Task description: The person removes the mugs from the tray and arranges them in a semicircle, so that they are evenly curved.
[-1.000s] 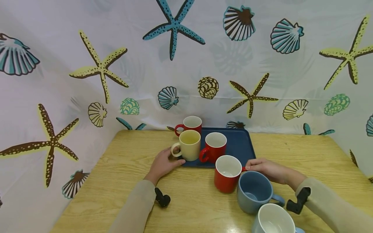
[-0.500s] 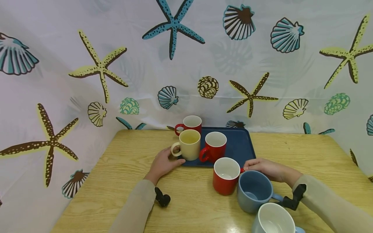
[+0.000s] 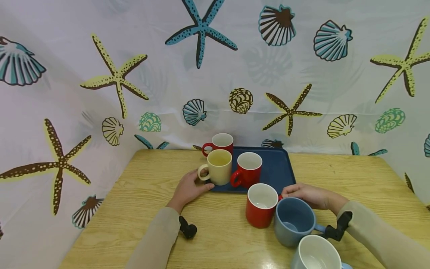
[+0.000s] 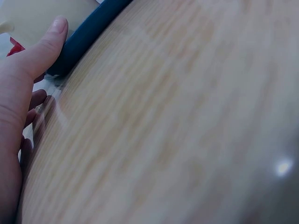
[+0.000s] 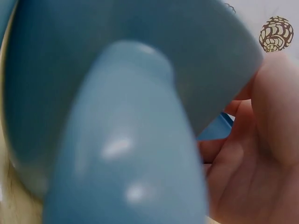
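My left hand (image 3: 189,189) holds the near left corner of the dark blue tray (image 3: 277,164); its thumb touches the rim (image 4: 81,44) in the left wrist view. Beside those fingers stands a cream mug (image 3: 220,176) with a yellow inside. My right hand (image 3: 307,195) pinches the handle of a red mug (image 3: 258,216) in front of the tray. This mug is upright with a white inside. Close against it, a wide blue mug (image 3: 285,235) partly hides the right hand. Its blurred handle (image 5: 126,144) fills much of the right wrist view.
Two more red mugs stand on the tray, one near its middle (image 3: 250,175) and one behind the cream mug (image 3: 230,149). A white mug (image 3: 317,256) with a light blue handle sits nearest me. A patterned cloth (image 3: 215,82) hangs behind the wooden table (image 3: 147,168).
The red mug in my right hand has shifted slightly toward me, away from the tray. My right forearm has moved a little left. The left hand stays in place.
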`<state>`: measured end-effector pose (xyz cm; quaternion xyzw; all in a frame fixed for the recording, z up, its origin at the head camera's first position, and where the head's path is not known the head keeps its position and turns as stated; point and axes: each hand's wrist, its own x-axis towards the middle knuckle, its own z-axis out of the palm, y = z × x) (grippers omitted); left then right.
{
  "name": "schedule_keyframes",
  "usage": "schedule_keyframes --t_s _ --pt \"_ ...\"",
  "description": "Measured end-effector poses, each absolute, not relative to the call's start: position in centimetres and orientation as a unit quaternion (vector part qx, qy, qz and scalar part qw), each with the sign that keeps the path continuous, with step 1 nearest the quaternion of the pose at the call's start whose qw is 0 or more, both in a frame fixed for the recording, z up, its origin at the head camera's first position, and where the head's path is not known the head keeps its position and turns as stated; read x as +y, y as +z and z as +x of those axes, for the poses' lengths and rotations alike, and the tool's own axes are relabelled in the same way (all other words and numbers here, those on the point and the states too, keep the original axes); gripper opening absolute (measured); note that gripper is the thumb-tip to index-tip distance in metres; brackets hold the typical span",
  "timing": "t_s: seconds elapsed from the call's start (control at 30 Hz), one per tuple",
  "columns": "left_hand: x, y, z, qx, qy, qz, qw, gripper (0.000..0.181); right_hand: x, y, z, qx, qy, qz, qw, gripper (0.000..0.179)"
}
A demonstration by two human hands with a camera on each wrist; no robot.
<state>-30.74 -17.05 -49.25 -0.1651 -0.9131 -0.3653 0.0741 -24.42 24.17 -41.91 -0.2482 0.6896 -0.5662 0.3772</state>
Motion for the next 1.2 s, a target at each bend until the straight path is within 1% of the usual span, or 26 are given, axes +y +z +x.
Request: schedule_keyframes --t_s 0.13,0.27,0.5,0.6,0.7,0.9,1.0,1.2 --pt "-17.1 -49.3 -30.7 -0.914 -0.363 -0.165 0.075 0.069 24.2 -42.0 -24.6 0.693 -0.559 -0.250 0.380 0.020" --pt "-17.1 -49.3 -30.7 -0.915 -0.363 -0.162 0.074 0.070 24.7 -42.3 -24.7 0.705 -0.557 -0.230 0.374 0.023" --pt "-17.2 -49.6 -30.6 -0.913 -0.368 -0.161 0.070 0.069 25.7 -42.9 -24.1 0.727 -0.570 -0.174 0.341 0.031" --pt "-17.1 -49.5 -30.7 -0.912 -0.368 -0.164 0.075 0.067 26.1 -43.2 -23.9 0.716 -0.588 -0.176 0.333 0.030" --pt "-17.0 -49.4 -30.7 -0.913 -0.364 -0.164 0.080 0.070 26.5 -43.4 -23.7 0.700 -0.604 -0.188 0.333 0.028" --pt "-17.1 -49.4 -30.6 -0.916 -0.359 -0.162 0.080 0.072 27.1 -43.5 -23.6 0.683 -0.626 -0.185 0.327 0.030" --pt "-17.1 -49.3 -30.7 -0.915 -0.360 -0.164 0.082 0.071 27.3 -43.5 -23.5 0.686 -0.636 -0.169 0.309 0.032" --pt "-17.1 -49.1 -30.7 -0.916 -0.360 -0.160 0.075 0.070 27.6 -43.1 -23.6 0.737 -0.612 -0.152 0.242 0.046"
